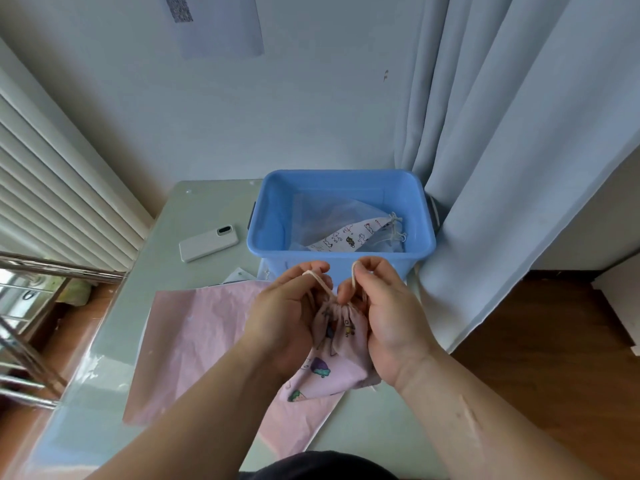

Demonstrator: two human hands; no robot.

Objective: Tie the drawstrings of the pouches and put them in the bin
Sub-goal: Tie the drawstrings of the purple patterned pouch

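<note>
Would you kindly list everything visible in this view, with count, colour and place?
pink pouch: one, pink with cartoon prints, held over the table
drawstrings: two loops, cream, at the pouch mouth
bin: one, blue, table's far right
white pouch: one, white with cat prints, inside bin
sheer pouches: count unclear, translucent, inside bin
phone: one, white case, left of bin
sheet: one, pink, flat on table
table: one, pale green, below
curtain: apparently two panels, pale grey-blue, right
printed paper: one, white, on wall
left hand: one, pinches a drawstring loop
right hand: one, pinches the other loop
</note>
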